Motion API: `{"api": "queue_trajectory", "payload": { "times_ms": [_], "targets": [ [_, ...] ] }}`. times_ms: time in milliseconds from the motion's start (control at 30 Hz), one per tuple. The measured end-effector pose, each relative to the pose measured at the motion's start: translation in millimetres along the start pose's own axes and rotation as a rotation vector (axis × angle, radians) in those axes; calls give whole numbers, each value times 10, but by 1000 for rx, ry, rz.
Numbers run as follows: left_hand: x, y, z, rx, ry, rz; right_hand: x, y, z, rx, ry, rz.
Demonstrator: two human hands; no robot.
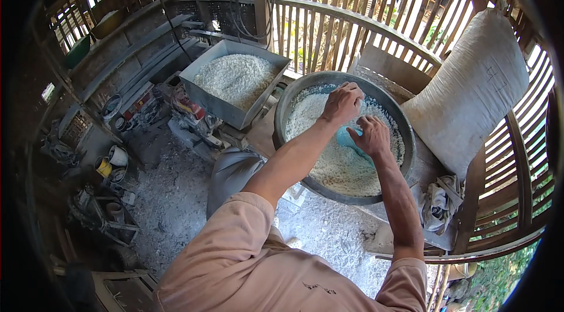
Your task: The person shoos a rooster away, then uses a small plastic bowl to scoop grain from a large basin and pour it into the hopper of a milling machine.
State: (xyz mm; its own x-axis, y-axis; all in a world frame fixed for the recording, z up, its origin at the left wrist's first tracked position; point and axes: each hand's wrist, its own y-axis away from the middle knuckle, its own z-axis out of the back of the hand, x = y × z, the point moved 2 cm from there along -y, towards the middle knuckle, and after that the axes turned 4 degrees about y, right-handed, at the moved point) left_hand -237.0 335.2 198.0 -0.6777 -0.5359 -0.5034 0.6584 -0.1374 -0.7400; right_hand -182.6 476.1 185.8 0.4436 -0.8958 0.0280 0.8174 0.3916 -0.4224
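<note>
A wide dark round basin holds white, coarse grain that looks like soaked or broken rice. Over its far part, my left hand is closed, its fingers curled down; whatever it may hold is hidden. Just to the right and nearer, my right hand hovers with bent fingers and the thumb apart. Below it, a turquoise plastic piece, maybe a scoop or bowl, lies in the grain, partly covered by that hand. Whether the right fingers touch it is hard to tell.
Left of the basin, a square metal hopper full of similar grain sits on a machine. A large stuffed white sack leans at the right against the slatted wall. Crumpled cloth lies below it. Small buckets stand at left.
</note>
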Motion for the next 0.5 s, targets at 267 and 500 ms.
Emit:
{"api": "queue_trajectory", "payload": {
  "times_ms": [267,500],
  "targets": [
    [-130,-36,80,-47,-1,-41,21,-19,19,20,1,-12],
    [-791,-5,809,-360,329,-156,-26,-13,-7,70,16,-22]
  ]
}}
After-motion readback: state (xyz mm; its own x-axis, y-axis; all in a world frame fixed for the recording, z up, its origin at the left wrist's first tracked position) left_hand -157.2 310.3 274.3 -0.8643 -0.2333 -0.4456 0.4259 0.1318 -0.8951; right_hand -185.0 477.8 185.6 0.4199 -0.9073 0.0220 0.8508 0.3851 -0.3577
